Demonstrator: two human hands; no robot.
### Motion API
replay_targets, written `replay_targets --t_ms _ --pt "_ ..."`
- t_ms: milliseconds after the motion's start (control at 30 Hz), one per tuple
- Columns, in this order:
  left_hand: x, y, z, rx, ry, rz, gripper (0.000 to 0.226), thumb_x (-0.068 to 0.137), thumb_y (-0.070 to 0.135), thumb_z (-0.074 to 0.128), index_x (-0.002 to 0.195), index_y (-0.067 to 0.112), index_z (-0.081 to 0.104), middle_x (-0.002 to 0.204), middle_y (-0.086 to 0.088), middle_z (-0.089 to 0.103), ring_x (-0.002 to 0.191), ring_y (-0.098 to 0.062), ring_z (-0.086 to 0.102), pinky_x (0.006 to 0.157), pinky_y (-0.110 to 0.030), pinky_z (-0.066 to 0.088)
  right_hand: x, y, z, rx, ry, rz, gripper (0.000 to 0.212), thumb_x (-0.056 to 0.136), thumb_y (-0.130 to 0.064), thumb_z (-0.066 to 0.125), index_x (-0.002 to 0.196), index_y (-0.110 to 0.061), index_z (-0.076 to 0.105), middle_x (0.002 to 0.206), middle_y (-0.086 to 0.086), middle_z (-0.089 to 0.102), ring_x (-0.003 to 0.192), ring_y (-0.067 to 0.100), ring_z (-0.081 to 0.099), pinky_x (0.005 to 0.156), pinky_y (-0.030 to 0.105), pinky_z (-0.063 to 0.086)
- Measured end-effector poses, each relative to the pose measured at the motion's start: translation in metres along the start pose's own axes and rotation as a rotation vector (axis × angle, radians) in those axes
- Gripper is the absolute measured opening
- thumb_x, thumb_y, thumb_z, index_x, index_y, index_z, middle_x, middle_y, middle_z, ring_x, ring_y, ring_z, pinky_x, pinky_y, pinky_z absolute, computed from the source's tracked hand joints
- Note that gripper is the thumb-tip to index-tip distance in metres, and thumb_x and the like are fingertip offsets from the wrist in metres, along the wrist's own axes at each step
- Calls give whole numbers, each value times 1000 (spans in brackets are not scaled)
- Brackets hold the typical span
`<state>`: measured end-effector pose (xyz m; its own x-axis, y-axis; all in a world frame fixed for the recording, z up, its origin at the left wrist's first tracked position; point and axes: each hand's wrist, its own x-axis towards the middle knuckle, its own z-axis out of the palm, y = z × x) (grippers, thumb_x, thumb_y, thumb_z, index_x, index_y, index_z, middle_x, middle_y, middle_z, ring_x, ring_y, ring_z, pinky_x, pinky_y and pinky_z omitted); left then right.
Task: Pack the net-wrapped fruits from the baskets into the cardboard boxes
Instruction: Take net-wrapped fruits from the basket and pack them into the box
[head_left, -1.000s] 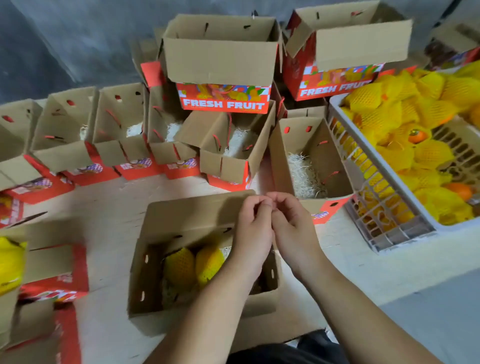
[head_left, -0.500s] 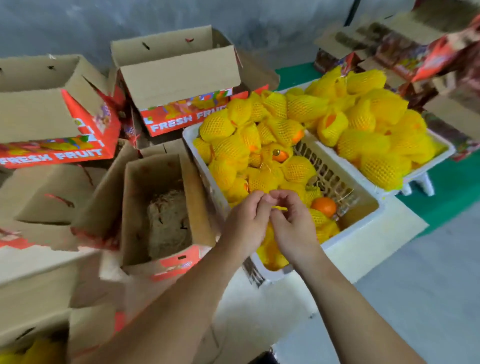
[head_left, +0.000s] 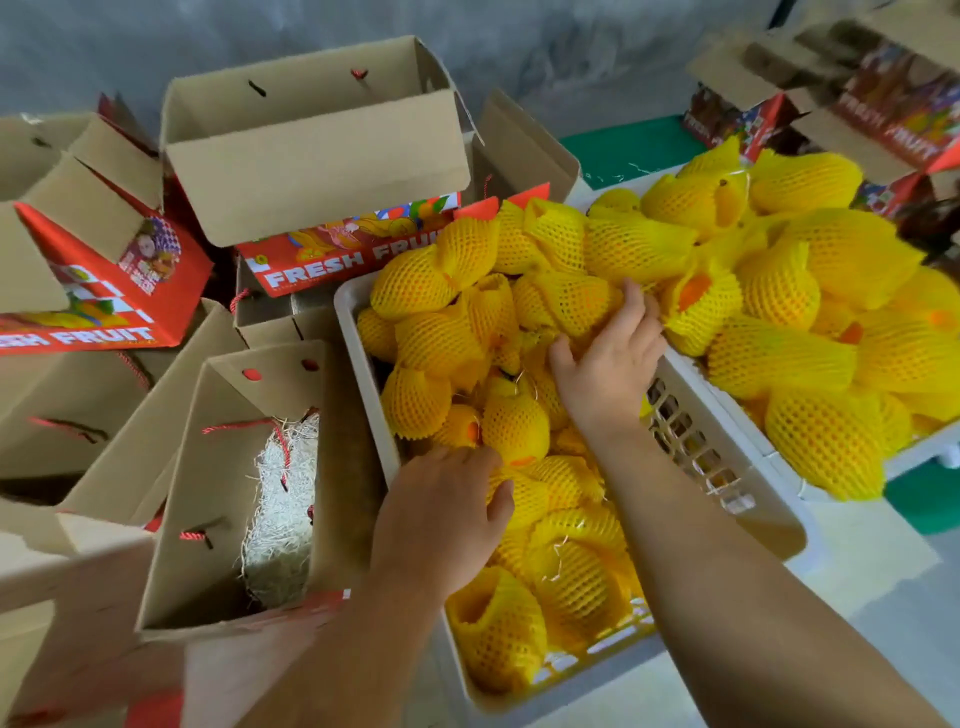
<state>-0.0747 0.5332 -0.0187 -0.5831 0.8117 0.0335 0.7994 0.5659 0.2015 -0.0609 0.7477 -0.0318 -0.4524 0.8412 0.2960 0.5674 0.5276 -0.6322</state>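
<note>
Fruits in yellow foam net fill a white plastic basket in front of me. My left hand lies at the basket's near left side, fingers curled over a net-wrapped fruit. Deeper in the pile, my right hand spreads its fingers on another wrapped fruit, thumb held apart. Left of the basket stands an open cardboard box lined with pale shredded filler; no fruit shows in it.
A second white basket heaped with netted fruit stands at the right. Open red "FRESH FRUIT" boxes are stacked behind and to the left, more at the far right. A grey wall runs behind.
My view swung right from a box holding fruit to the baskets. My hands, first pinched together in front of me, have separated and dropped into the near basket's fruit.
</note>
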Motion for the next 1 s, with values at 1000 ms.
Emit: replay_targets --t_ms 1000 --pt "-90 -4 -18 -1077 598 -231 26 95 36 69 120 34 72 100 0 67 90 -11 69 78 -23 55 -177 -76 -94 1115 -673 489 58 83 -31 80 135 -27 53 105 10 76 81 19 72 65 32 57"
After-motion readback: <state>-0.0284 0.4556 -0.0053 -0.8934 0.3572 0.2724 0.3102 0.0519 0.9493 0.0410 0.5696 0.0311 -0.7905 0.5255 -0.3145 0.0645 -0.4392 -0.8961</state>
